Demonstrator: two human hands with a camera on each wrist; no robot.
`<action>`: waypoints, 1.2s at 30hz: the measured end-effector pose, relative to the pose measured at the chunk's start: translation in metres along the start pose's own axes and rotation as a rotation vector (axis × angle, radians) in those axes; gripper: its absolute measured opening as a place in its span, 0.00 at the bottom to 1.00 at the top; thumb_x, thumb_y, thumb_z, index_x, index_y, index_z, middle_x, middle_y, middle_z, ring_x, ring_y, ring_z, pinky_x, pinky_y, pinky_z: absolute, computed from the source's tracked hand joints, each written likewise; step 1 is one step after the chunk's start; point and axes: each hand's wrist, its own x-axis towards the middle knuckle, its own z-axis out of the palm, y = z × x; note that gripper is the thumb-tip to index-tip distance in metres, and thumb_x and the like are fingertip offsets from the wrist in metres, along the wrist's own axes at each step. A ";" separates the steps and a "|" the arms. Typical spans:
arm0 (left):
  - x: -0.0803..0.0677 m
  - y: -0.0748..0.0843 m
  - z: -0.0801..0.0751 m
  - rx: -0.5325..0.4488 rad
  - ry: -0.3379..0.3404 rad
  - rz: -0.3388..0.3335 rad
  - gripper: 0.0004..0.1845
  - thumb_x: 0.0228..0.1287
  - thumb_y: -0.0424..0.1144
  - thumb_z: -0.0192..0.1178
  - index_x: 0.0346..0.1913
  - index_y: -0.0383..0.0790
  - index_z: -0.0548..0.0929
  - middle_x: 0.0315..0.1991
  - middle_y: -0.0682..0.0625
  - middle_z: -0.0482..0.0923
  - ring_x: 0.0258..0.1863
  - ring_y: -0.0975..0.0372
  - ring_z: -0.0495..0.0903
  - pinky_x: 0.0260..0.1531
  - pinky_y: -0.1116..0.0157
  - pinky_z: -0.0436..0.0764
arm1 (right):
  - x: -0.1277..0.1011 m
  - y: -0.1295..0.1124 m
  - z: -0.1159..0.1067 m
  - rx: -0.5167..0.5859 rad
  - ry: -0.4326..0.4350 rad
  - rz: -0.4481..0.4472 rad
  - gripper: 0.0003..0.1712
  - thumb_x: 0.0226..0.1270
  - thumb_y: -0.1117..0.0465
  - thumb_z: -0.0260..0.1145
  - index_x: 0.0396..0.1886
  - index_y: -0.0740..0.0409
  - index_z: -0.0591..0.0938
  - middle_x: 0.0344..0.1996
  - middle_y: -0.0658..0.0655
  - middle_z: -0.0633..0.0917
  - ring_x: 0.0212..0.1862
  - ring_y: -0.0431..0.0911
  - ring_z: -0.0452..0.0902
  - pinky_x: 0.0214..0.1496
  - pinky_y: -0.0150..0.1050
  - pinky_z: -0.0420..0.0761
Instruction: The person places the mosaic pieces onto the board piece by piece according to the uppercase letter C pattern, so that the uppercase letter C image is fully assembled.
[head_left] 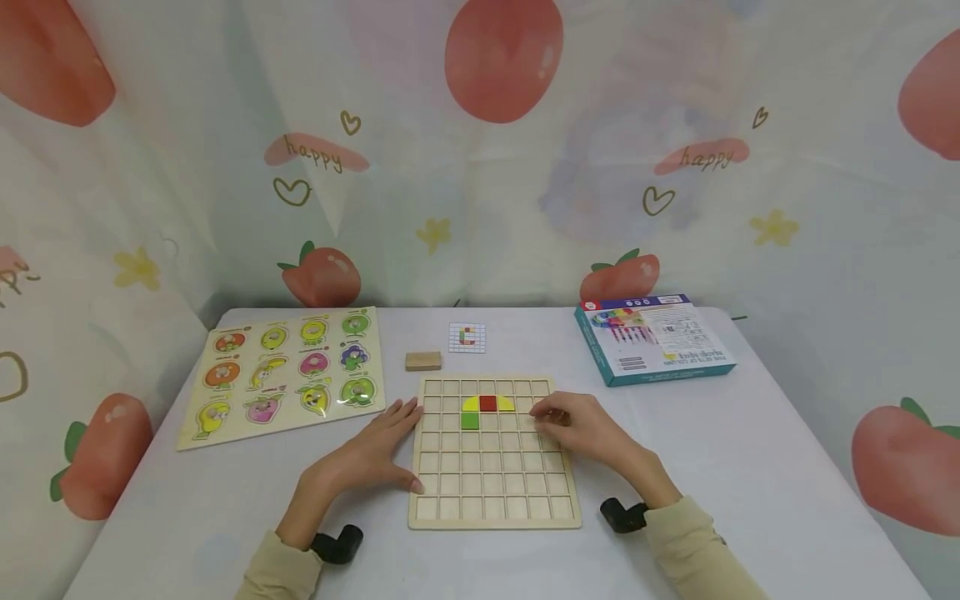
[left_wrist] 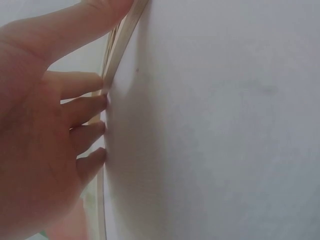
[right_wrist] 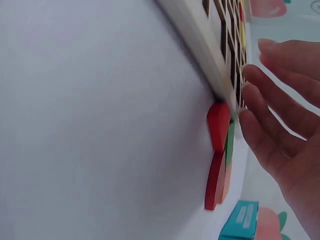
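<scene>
Fingers of the left hand (head_left: 371, 454) spread, tips on the left edge of the square pale-wood grid board (head_left: 491, 485). Right hand (head_left: 581, 425) bent over the right edge; can't tell if it's pinching anything. Two yellow rounded tiles (head_left: 506, 405), one red square tile (head_left: 488, 403), one green square tile (head_left: 470, 421) seated in upper cells. Loose red pieces (right_wrist: 218, 125) lie beside the board. Reads as mid-layout; next move likely calls for squaring another piece to its cell, board held steady.

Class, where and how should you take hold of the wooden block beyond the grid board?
The wooden block is probably best pinched mid-length, across its long front and back sides, from above: it lies flat, wider than deep, top uncovered.
</scene>
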 end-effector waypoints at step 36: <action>-0.002 0.001 0.000 0.005 0.005 -0.002 0.61 0.47 0.50 0.82 0.81 0.37 0.58 0.84 0.45 0.48 0.84 0.46 0.42 0.80 0.41 0.51 | -0.007 0.029 -0.023 -0.099 -0.053 0.099 0.12 0.64 0.69 0.73 0.48 0.62 0.86 0.39 0.54 0.78 0.41 0.46 0.71 0.37 0.33 0.74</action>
